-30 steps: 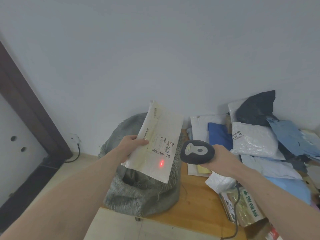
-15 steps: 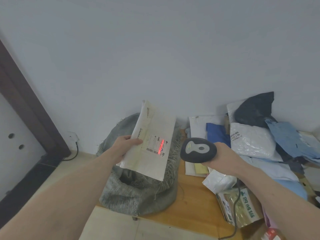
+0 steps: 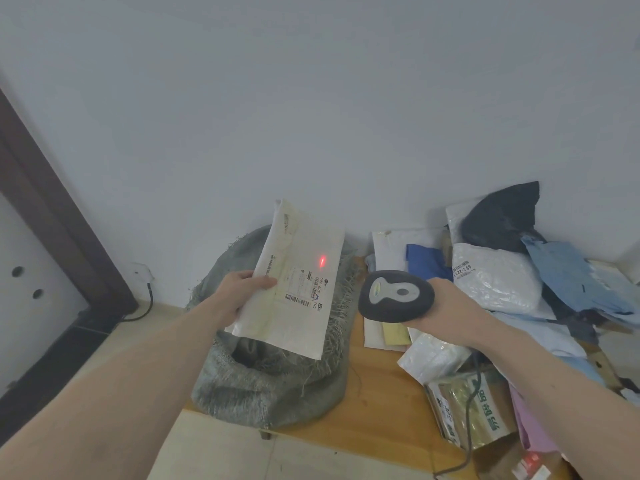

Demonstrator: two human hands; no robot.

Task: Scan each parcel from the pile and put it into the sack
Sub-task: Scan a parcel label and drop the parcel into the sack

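Observation:
My left hand grips the left edge of a flat cream parcel, holding it tilted above the open grey woven sack. The parcel's label and barcode face me. A red scanner dot glows on the parcel above the barcode. My right hand holds a black barcode scanner with a grey button pad, aimed at the parcel from the right. The pile of parcels, white, blue and dark bags, lies to the right on the wooden table.
The sack stands at the table's left end against a white wall. A dark door frame and a cable are on the left. A green-printed packet and the scanner's cord lie at the front right.
The red scanner light has moved up the parcel, from on the label to above the barcode. The parcel sits a little higher and more upright. Both hands keep their grips.

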